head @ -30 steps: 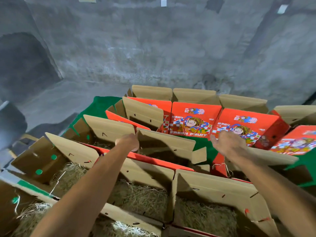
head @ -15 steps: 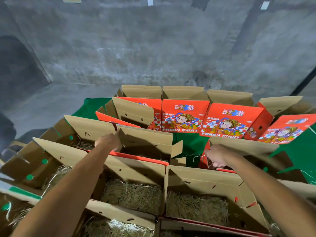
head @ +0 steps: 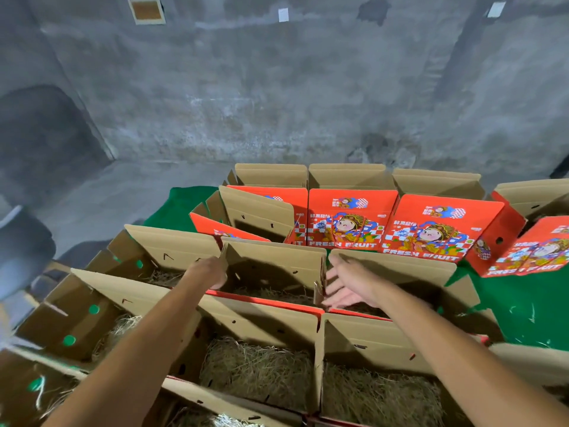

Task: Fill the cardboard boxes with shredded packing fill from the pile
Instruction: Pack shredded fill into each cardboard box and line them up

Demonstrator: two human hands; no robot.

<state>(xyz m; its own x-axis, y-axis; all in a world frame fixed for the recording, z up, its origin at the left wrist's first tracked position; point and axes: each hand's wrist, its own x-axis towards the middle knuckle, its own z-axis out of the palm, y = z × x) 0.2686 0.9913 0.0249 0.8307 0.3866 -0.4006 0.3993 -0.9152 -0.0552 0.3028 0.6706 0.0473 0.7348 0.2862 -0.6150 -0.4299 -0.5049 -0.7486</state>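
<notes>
Several open cardboard boxes stand in rows. Straw-like shredded fill [head: 258,371] lies in the two nearest boxes, and the boxes at the left also hold some. My left hand [head: 209,272] grips the left wall of the middle box [head: 277,260] in the second row; its fingers are hidden behind the cardboard. With fingers spread, my right hand [head: 348,286] hovers over the near left corner of the box to the right [head: 397,269], which now stands against the middle box. Thin fill shows at the bottom of both. The pile is out of view.
Red printed "FRESH FRUIT" boxes [head: 348,223] form the back rows, flaps up. A green sheet [head: 523,306] lies under the boxes, showing at the right and far left. A grey concrete wall [head: 277,87] rises behind. A dark object [head: 21,241] sits at the left edge.
My right hand pulled the right-hand box leftward until it met the middle box, then let go and opened. My left hand stayed on the middle box's left wall.
</notes>
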